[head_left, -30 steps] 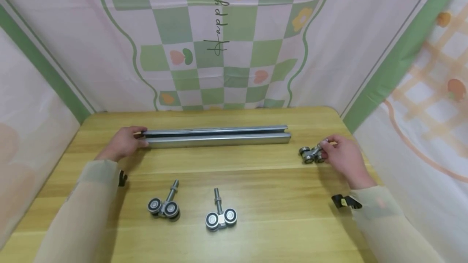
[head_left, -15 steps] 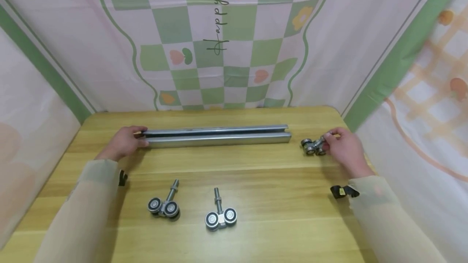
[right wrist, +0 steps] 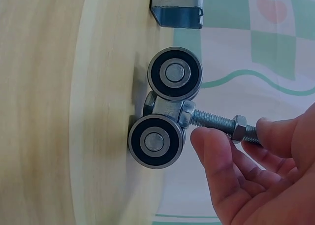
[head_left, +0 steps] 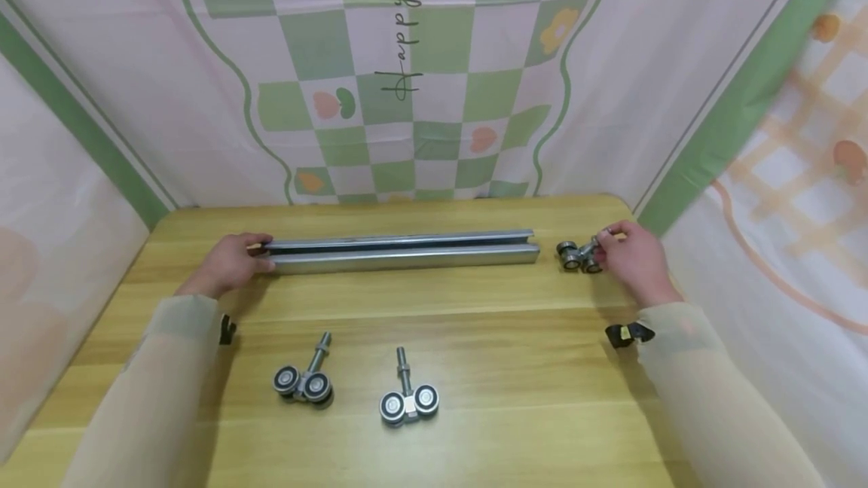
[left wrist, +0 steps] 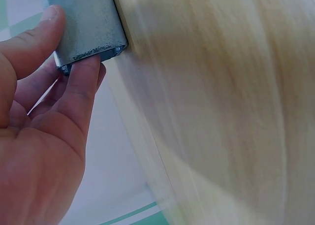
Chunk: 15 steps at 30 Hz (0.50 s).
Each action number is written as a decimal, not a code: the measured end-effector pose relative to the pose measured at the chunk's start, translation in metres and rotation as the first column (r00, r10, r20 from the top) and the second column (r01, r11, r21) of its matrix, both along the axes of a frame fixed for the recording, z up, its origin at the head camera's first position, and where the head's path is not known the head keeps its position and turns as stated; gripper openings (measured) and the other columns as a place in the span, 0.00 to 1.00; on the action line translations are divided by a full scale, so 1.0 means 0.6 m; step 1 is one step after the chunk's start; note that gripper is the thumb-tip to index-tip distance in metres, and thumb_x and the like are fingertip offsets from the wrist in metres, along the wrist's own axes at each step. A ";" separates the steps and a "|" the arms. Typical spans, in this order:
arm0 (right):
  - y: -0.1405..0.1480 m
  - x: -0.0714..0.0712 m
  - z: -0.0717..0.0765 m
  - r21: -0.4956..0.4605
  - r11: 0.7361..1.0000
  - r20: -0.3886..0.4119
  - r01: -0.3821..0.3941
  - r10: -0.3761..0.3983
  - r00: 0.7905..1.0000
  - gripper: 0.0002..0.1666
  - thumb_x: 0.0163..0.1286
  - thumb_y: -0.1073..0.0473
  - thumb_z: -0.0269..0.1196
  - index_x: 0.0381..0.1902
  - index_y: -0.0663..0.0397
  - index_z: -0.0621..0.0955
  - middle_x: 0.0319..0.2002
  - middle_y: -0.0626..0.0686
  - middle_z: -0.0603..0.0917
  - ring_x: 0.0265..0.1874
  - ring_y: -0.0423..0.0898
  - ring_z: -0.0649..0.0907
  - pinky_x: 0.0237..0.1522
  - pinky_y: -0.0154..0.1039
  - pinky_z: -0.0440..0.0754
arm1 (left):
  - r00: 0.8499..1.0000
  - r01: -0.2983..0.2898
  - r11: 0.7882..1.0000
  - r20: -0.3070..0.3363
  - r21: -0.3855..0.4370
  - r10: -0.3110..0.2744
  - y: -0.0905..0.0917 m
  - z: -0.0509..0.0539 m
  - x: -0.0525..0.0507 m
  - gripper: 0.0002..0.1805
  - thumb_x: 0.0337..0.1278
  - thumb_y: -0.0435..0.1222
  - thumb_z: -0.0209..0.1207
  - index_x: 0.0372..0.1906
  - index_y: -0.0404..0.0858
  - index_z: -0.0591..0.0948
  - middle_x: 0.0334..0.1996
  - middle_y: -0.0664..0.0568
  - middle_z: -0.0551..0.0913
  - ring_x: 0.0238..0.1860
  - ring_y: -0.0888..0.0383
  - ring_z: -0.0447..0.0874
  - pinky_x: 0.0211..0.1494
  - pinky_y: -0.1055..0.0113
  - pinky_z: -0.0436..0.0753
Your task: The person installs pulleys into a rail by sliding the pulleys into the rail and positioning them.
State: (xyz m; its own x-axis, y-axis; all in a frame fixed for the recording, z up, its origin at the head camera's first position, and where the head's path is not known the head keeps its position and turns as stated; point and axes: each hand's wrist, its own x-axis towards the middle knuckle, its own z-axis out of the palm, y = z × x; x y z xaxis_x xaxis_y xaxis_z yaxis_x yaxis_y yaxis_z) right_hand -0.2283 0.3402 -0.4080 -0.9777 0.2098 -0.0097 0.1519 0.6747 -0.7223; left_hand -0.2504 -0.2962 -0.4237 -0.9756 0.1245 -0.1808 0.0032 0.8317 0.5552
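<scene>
A long metal channel rail (head_left: 407, 256) lies across the back of the table with its slot facing up. At its left end my left hand (head_left: 229, 263) grips it, thumb on the near side; in the left wrist view the thumb presses the rail's wall (left wrist: 91, 25) and other fingers reach the open end. My right hand (head_left: 636, 260) pinches the threaded bolt (right wrist: 216, 120) of a roller trolley (head_left: 575, 256). The trolley's wheels (right wrist: 174, 73) stand just off the rail's right end, apart from it. In the right wrist view a nut (right wrist: 239, 128) sits on the bolt near the thumb.
Two more roller trolleys lie on the near part of the wooden table (head_left: 515, 367): the left trolley (head_left: 303, 382) and the middle trolley (head_left: 409, 404), bolts pointing away. A patterned curtain (head_left: 407, 96) hangs behind the table's far edge.
My right hand has moved away from me toward the table's back with the trolley, bringing it about level with the rail's right end. The left hand and the rail have stayed put.
</scene>
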 end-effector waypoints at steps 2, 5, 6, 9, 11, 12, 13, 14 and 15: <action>-0.003 -0.005 0.001 0.001 1.000 0.005 -0.004 0.004 1.000 0.21 0.81 0.53 0.49 0.54 0.68 0.75 0.42 0.67 0.84 0.38 0.58 0.86 0.37 0.47 0.86 | 1.000 -0.004 1.000 0.001 0.006 0.004 0.001 -0.001 0.001 0.33 0.65 0.38 0.63 0.70 0.29 0.68 0.68 0.28 0.66 0.68 0.30 0.58 0.68 0.36 0.58; -0.007 -0.011 0.002 0.006 1.000 0.004 -0.008 0.008 1.000 0.21 0.81 0.53 0.50 0.53 0.68 0.75 0.42 0.67 0.85 0.37 0.56 0.87 0.36 0.47 0.86 | 1.000 -0.008 1.000 0.006 0.016 0.008 0.001 -0.002 0.001 0.33 0.65 0.37 0.63 0.71 0.29 0.68 0.68 0.28 0.66 0.69 0.30 0.58 0.68 0.37 0.58; -0.009 -0.013 0.002 0.011 1.000 0.004 -0.008 0.008 1.000 0.20 0.81 0.53 0.50 0.53 0.67 0.75 0.42 0.67 0.85 0.37 0.56 0.87 0.36 0.46 0.86 | 1.000 -0.008 1.000 0.009 0.019 0.008 0.002 -0.002 0.001 0.33 0.65 0.37 0.63 0.71 0.29 0.67 0.68 0.28 0.65 0.69 0.30 0.57 0.68 0.37 0.58; -0.012 -0.018 0.000 0.016 1.000 0.000 -0.014 0.014 1.000 0.20 0.81 0.54 0.50 0.53 0.68 0.75 0.41 0.66 0.85 0.36 0.55 0.87 0.34 0.43 0.86 | 1.000 -0.006 1.000 0.015 0.023 0.006 0.002 -0.001 0.001 0.33 0.66 0.37 0.63 0.71 0.29 0.67 0.69 0.29 0.65 0.69 0.30 0.57 0.68 0.37 0.58; -0.015 -0.022 -0.001 0.019 1.000 -0.006 -0.018 0.018 1.000 0.20 0.81 0.54 0.50 0.53 0.68 0.75 0.41 0.66 0.85 0.36 0.55 0.87 0.33 0.41 0.86 | 1.000 -0.001 1.000 0.013 0.023 0.001 0.001 0.001 0.000 0.33 0.66 0.37 0.63 0.71 0.29 0.67 0.68 0.28 0.65 0.69 0.30 0.57 0.68 0.37 0.59; -0.017 -0.024 -0.003 0.013 1.000 -0.009 -0.021 0.021 1.000 0.20 0.81 0.54 0.50 0.53 0.68 0.75 0.41 0.66 0.85 0.36 0.55 0.87 0.33 0.41 0.86 | 1.000 -0.001 1.000 0.010 0.022 0.001 0.000 0.001 0.000 0.33 0.66 0.37 0.63 0.71 0.28 0.67 0.68 0.28 0.65 0.69 0.30 0.58 0.68 0.37 0.59; -0.017 -0.026 -0.003 0.014 1.000 -0.011 -0.022 0.022 1.000 0.20 0.80 0.54 0.50 0.52 0.68 0.75 0.40 0.66 0.85 0.35 0.55 0.87 0.32 0.40 0.85 | 1.000 0.000 1.000 0.007 0.023 -0.001 0.001 0.001 0.000 0.33 0.66 0.37 0.63 0.71 0.28 0.67 0.68 0.28 0.65 0.69 0.30 0.58 0.68 0.37 0.59; -0.017 -0.028 -0.003 0.019 1.000 -0.015 -0.024 0.024 1.000 0.20 0.80 0.54 0.50 0.52 0.68 0.76 0.40 0.66 0.85 0.35 0.54 0.87 0.32 0.39 0.85 | 1.000 0.000 1.000 0.007 0.026 0.000 0.002 0.000 0.000 0.33 0.66 0.36 0.63 0.71 0.28 0.67 0.68 0.28 0.65 0.69 0.30 0.58 0.68 0.37 0.59; -0.017 -0.030 -0.004 0.027 0.999 -0.018 -0.026 0.026 0.999 0.20 0.80 0.54 0.50 0.51 0.67 0.76 0.39 0.65 0.86 0.34 0.53 0.87 0.31 0.39 0.85 | 1.000 0.002 1.000 0.005 0.026 -0.002 0.003 0.000 -0.001 0.33 0.66 0.36 0.63 0.70 0.27 0.67 0.68 0.27 0.65 0.69 0.30 0.58 0.68 0.37 0.59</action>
